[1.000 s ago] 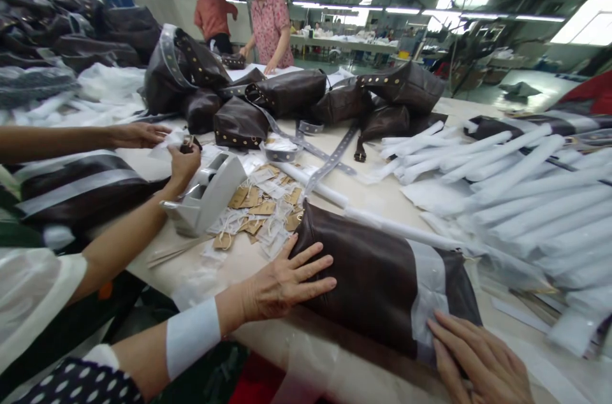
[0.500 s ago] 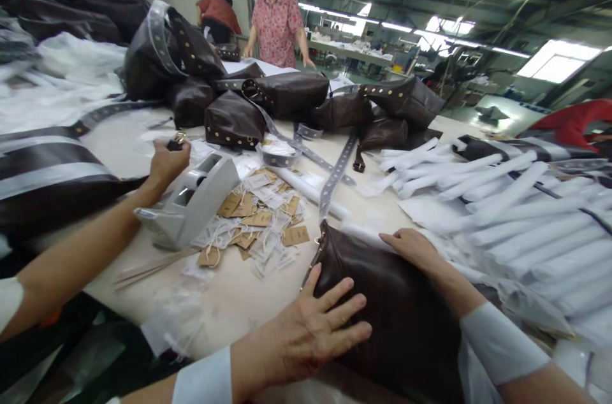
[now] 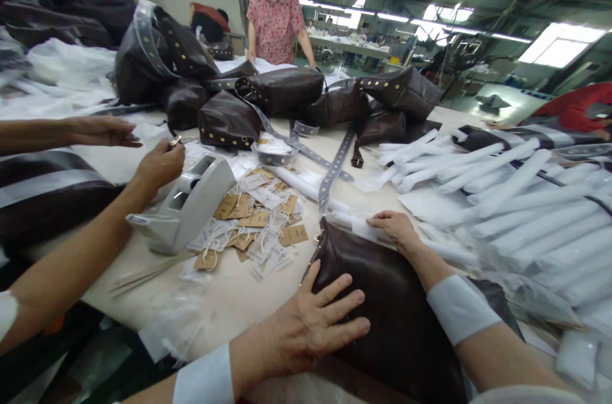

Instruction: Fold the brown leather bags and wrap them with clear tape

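A dark brown leather bag [image 3: 401, 302] lies in front of me on the pale table [image 3: 239, 302]. My left hand [image 3: 313, 324] rests flat on its near left side with the fingers spread. Above the bag's far edge, my right hand [image 3: 394, 229] pinches a piece of clear plastic film [image 3: 361, 223]. A strap with rivets [image 3: 335, 174], wrapped in plastic, runs away from the bag's far left corner. Paper tags with white strings [image 3: 255, 219] lie in a heap left of the bag.
A grey tape dispenser [image 3: 194, 203] stands left of the tags. Beside it a co-worker's hands [image 3: 160, 165] hold a small metal part. More brown bags [image 3: 287, 90] line the back. White wrapped rolls [image 3: 516, 200] fill the right side. A person [image 3: 276, 25] stands behind.
My right hand has moved slightly left and away from me, off the bag onto the film. My left hand stays put. A co-worker's second hand has come in at the left.
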A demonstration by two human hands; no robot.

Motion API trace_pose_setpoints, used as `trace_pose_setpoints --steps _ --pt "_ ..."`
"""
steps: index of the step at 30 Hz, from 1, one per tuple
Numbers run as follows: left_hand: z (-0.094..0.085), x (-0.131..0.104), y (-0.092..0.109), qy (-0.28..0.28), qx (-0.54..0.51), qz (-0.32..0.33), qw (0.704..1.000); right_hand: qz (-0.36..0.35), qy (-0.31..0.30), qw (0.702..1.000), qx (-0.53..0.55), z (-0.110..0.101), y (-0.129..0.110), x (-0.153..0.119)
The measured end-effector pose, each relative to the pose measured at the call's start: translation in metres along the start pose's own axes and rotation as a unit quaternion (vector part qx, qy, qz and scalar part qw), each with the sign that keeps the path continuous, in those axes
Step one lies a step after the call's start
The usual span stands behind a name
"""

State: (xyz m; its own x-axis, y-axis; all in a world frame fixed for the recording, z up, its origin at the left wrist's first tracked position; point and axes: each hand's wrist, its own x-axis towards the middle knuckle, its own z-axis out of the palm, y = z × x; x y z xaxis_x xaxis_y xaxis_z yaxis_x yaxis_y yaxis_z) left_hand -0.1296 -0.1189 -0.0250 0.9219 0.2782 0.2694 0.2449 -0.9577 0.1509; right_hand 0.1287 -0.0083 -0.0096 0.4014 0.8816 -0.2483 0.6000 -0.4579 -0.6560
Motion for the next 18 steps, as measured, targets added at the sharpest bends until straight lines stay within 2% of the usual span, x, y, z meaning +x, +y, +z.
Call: trace_pose_setpoints --steps 2,7,12,14,18 --pt "0.002 0.000 0.000 0.006 -0.002 0.001 1.000 -0.030 0.001 0.996 0.085 0.003 -0.004 -0.008" --pt "0.010 0.000 -0.001 0.020 -0.003 0.000 1.000 -0.110 -0.050 0.963 0.243 0.006 -0.018 -0.032" --pt "0.011 0.000 -0.001 0.018 -0.004 -0.005 1.000 -0.173 -0.027 0.914 0.365 0.009 -0.029 -0.050" --pt "0.011 0.000 0.000 0.015 -0.005 -0.007 1.000 -0.191 -0.021 0.898 0.396 0.010 -0.032 -0.060" --pt "0.010 0.000 0.000 0.010 -0.008 -0.016 1.000 -0.206 -0.021 0.894 0.398 0.008 -0.031 -0.087"
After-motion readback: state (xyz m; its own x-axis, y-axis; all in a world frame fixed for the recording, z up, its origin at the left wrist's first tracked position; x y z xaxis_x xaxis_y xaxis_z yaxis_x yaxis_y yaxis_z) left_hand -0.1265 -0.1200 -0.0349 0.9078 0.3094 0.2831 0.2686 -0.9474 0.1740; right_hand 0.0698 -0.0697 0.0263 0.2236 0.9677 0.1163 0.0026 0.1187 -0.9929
